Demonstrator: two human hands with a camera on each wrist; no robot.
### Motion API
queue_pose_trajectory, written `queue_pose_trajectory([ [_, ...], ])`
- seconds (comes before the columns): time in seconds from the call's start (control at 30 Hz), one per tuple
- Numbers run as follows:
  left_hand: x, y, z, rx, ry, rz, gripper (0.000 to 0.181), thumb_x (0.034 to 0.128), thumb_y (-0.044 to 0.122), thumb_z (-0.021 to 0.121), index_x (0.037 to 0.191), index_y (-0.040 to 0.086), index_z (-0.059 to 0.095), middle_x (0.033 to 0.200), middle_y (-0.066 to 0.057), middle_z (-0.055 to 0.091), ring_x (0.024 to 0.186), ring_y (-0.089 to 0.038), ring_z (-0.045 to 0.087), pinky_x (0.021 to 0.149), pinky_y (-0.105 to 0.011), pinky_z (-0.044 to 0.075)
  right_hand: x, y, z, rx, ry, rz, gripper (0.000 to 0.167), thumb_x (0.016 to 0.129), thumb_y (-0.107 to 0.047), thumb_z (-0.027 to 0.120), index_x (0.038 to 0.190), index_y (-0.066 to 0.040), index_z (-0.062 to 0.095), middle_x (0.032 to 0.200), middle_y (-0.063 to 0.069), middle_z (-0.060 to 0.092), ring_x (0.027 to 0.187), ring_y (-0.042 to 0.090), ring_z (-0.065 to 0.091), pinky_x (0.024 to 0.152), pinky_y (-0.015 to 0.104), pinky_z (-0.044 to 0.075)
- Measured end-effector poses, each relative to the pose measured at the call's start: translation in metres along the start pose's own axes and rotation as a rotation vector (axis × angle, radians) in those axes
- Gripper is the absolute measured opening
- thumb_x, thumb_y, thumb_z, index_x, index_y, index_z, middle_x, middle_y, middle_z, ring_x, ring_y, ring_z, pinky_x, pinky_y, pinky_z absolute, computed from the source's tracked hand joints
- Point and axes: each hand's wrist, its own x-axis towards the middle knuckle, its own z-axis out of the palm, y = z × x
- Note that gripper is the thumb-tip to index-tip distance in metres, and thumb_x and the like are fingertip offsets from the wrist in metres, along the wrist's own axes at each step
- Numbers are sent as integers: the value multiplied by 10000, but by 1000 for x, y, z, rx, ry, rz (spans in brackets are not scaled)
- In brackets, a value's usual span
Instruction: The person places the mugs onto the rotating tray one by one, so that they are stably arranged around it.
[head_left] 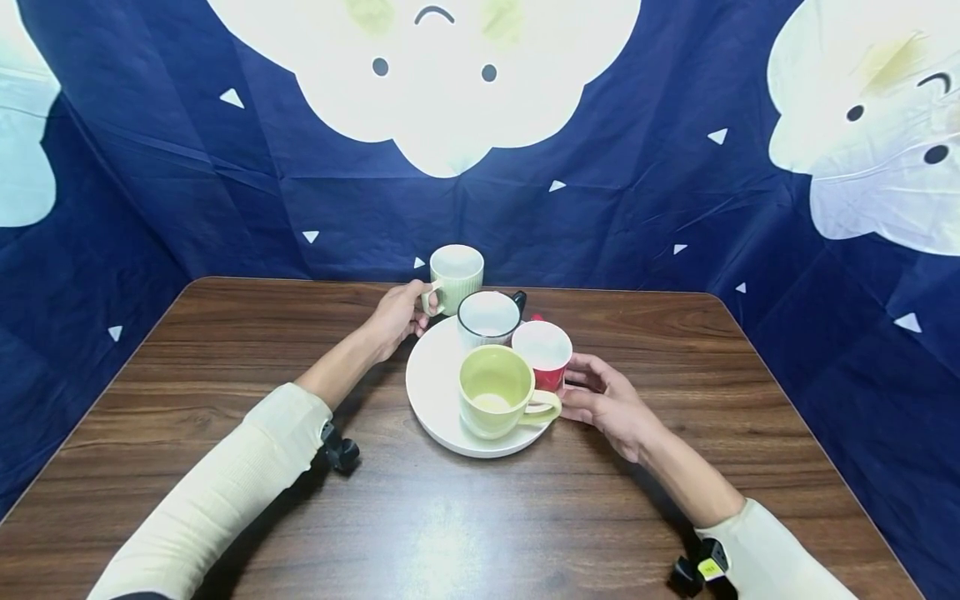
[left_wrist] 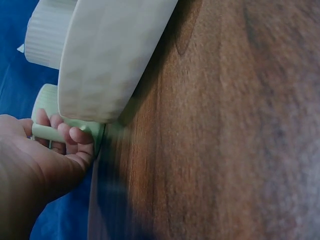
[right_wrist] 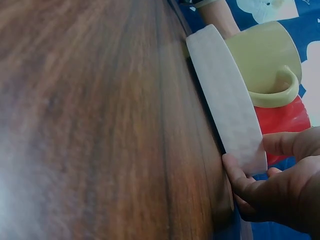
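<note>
My left hand (head_left: 397, 317) grips the handle of a pale green ribbed mug (head_left: 459, 279) behind the plate; whether its base touches the table is hard to tell. The white plate (head_left: 431, 379) lies on the table. On it stand a white mug with black rim and handle (head_left: 489, 317), a red mug with white inside (head_left: 549, 380), and a yellow-green mug (head_left: 491, 392) whose handle points right. My right hand (head_left: 611, 408) pinches the plate's right edge beside the red mug, thumb above and fingers lower, as the right wrist view shows.
The wooden table (head_left: 300, 517) has its far edge just behind the ribbed mug. A dark blue cloth (head_left: 225, 200) with white clouds hangs behind and at both sides. Black devices sit on both wrists.
</note>
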Motion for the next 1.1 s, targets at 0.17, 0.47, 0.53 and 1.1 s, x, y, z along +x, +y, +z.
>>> queue_pose_trajectory([
  [0.17, 1, 0, -3, -31, 1, 11, 338, 1165, 301, 422, 889, 143, 537, 827, 49, 511, 666, -99, 428, 620, -212, 458, 3, -1, -3, -9, -14, -2, 675, 1043, 84, 652, 1655, 73, 367, 1566, 284, 473, 1199, 143, 675, 1038, 321, 663],
  [0.47, 4, -3, -12, -20, -16, 20, 438, 1201, 448, 512, 871, 163, 470, 853, 42, 473, 690, -119, 392, 664, -220, 465, 9, -1, -5, -21, -28, 3, 685, 1046, 73, 642, 1671, 66, 363, 1596, 300, 454, 1213, 147, 671, 1036, 318, 663],
  [0.53, 4, -3, -13, 0, -17, 21, 434, 1202, 447, 514, 873, 168, 462, 852, 49, 473, 680, -116, 386, 647, -220, 456, 10, -1, -6, -21, -28, 7, 693, 1045, 75, 636, 1679, 64, 359, 1601, 298, 445, 1222, 150, 662, 1036, 312, 661],
  [1.1, 8, 2, -19, 15, -178, -35, 362, 1198, 337, 347, 878, 179, 407, 706, 112, 330, 522, -66, 277, 505, -218, 250, 13, -3, -7, -11, -19, 19, 677, 1036, 89, 626, 1667, 61, 383, 1505, 220, 480, 1203, 158, 639, 992, 290, 666],
])
